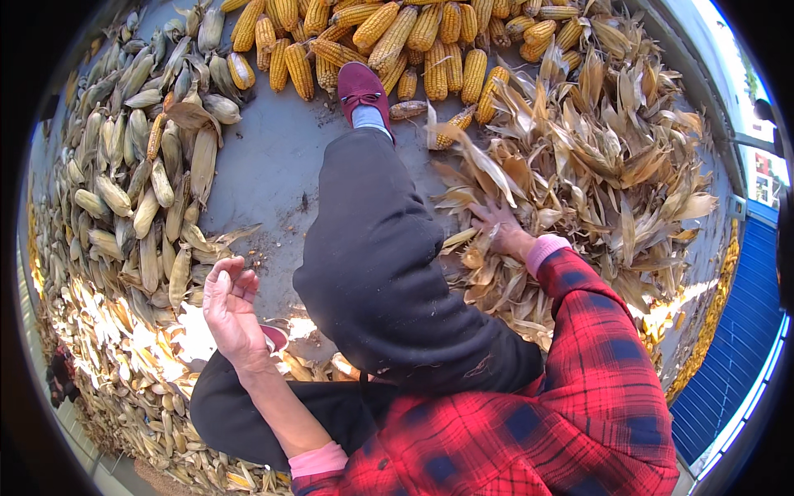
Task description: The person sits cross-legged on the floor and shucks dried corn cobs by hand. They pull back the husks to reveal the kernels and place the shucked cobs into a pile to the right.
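My left hand (234, 313) is raised palm up above my bent leg, its fingers loosely curled with nothing in them. Close beyond it lie corn ears still in their dry husks (149, 211), heaped along the left. On the right, my right hand (499, 229) reaches into a pile of loose, dry corn husks (602, 149); its fingers are partly covered, and whether it grips any husk cannot be told. Husked yellow corn cobs (388, 37) are heaped at the top, beyond my outstretched foot. One yellow cob (456, 127) lies at the near edge of the husk pile.
My leg in dark trousers (378, 260) stretches across the grey floor (267, 155), ending in a maroon shoe (363, 84) against the cobs. More sunlit unhusked ears (142, 397) spread at the lower left. A blue corrugated panel (726, 322) stands at the far right.
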`<state>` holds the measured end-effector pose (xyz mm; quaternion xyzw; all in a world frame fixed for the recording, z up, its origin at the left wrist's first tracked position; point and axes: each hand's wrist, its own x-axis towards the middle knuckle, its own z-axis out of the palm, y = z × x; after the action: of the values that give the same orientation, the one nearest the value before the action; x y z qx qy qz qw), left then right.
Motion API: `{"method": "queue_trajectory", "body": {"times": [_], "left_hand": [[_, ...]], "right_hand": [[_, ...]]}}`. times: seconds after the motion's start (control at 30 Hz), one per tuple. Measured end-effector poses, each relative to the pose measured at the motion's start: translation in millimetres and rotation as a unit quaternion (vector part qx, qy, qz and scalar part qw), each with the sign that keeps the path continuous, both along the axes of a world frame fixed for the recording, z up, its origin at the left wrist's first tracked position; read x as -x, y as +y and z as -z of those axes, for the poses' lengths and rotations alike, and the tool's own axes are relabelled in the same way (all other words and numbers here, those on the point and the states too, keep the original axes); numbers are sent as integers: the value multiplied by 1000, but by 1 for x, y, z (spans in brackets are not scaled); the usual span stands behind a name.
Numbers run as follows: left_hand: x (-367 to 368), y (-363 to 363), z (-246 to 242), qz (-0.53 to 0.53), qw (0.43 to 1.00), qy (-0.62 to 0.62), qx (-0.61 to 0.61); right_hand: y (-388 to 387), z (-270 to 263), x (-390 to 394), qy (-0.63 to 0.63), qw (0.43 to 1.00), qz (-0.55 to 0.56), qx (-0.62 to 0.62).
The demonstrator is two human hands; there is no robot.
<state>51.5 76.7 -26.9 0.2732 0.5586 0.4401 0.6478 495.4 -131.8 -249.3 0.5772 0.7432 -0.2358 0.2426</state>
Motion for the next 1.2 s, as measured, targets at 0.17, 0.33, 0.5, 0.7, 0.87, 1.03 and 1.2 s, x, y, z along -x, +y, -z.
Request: {"method": "queue_trajectory", "body": {"times": [0.17,0.33,0.5,0.7,0.87,1.03,1.2], "left_hand": [[-11,-5,-2,53,996,73,14],[-23,-20,-2,55,990,127,40],[-47,-33,-6,66,990,116,49],[-35,-36,-17,145,978,151,13],[23,-33,12,219,960,173,0],[21,-51,5,218,954,207,-7],[52,-71,0,194,954,229,8]], "right_hand": [[-121,-6,-159,-117,989,85,-20],[-176,-50,-240,-292,925,214,113],[-128,-63,-197,-251,911,309,103],[-90,2,-106,-156,926,339,-56],[-48,-39,-20,126,940,316,17],[-96,-61,67,306,858,400,101],[-180,-21,117,376,779,437,246]]}}
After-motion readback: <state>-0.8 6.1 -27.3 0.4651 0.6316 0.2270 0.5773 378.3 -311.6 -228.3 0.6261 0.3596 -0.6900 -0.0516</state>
